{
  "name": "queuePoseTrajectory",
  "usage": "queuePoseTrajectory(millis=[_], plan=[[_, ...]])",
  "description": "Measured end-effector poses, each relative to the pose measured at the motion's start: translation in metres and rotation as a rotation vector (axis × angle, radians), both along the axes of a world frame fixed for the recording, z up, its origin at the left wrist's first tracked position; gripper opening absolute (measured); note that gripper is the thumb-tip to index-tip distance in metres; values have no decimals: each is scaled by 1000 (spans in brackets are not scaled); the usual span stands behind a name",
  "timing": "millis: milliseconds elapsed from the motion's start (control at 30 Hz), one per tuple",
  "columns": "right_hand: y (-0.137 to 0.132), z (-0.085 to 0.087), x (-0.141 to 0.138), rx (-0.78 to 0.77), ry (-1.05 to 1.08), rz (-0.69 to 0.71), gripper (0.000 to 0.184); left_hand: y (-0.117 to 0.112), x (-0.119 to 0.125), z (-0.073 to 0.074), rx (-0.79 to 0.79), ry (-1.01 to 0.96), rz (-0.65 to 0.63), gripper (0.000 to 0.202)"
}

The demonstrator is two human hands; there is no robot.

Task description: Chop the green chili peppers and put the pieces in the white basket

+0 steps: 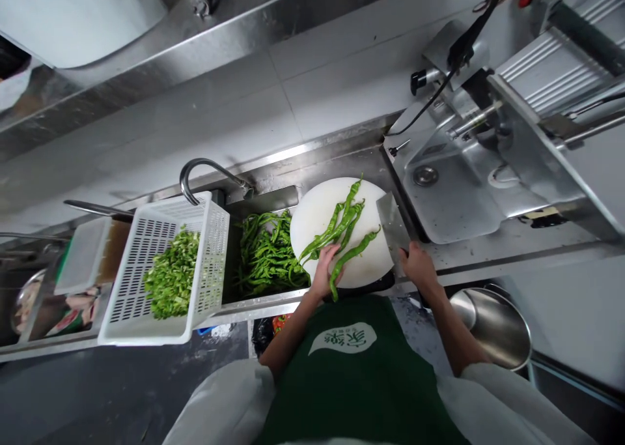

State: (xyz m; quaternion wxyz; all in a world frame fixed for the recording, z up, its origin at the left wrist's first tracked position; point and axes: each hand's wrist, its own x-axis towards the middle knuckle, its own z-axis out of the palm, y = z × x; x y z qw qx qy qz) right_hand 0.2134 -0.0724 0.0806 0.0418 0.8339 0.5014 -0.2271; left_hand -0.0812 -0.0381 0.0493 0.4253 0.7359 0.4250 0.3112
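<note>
Several long green chili peppers (349, 215) lie on a round white cutting board (312, 200), some reaching past one another. My left hand (323, 274) is closed at their near ends, with its fingers on the bunch; one curved pepper lies beside its thumb. In my right hand (418, 266), at the board's right edge, is the handle of a cleaver (394, 225). The cleaver's broad metal blade overlaps the right side of the board. Left of the board, a sink basin holds a pile of whole green peppers (268, 253).
A white perforated basket (117, 321) with chopped green pieces (173, 275) stands left of the sink, under a curved faucet (195, 168). At right is a metal slicing machine (512, 145). A steel pot (502, 324) sits below the counter edge. A metal shelf (234, 47) runs overhead.
</note>
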Motion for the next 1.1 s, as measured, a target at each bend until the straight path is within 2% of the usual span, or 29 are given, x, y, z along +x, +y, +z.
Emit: queuePoseTrajectory(millis=[100, 167, 300, 433, 500, 567, 633, 733, 833, 900, 933, 1000, 1100], plan=[[-1, -3, 1, 3, 13, -18, 36, 4, -26, 3, 103, 388, -86, 55], [-2, -5, 2, 0, 15, -25, 38, 8, -29, 4, 126, 637, -73, 54], [-3, -7, 3, 3, 13, -15, 39, 21, -11, 10, 172, 958, 2, 53], [-3, -7, 3, 15, 9, -18, 39, 35, 5, 27, 168, 1084, -72, 50], [-3, -8, 3, 20, 21, -19, 38, 39, 5, 40, 154, 1046, -117, 50], [-3, -9, 4, 28, 30, -23, 37, 40, 1, 55, 118, 903, -122, 54], [-4, -10, 4, 38, 33, -31, 37, 39, -4, 72, 35, 626, -103, 58], [-5, -12, 5, 48, 40, -37, 37, 36, -8, 104, -178, 133, -36, 46], [-5, -14, 5, 53, 46, -46, 38, 36, -12, 144, -410, -266, 69, 41], [-6, -16, 5, 55, 41, -60, 39, 38, -19, 172, -478, -440, 102, 42], [-6, -17, 5, 55, 37, -65, 39, 39, -23, 185, -473, -471, 106, 43], [-6, -18, 5, 54, 30, -68, 40, 42, -34, 204, -404, -412, 99, 46], [-7, -19, 6, 60, 26, -52, 41, 48, -49, 214, -149, -131, 120, 43]])
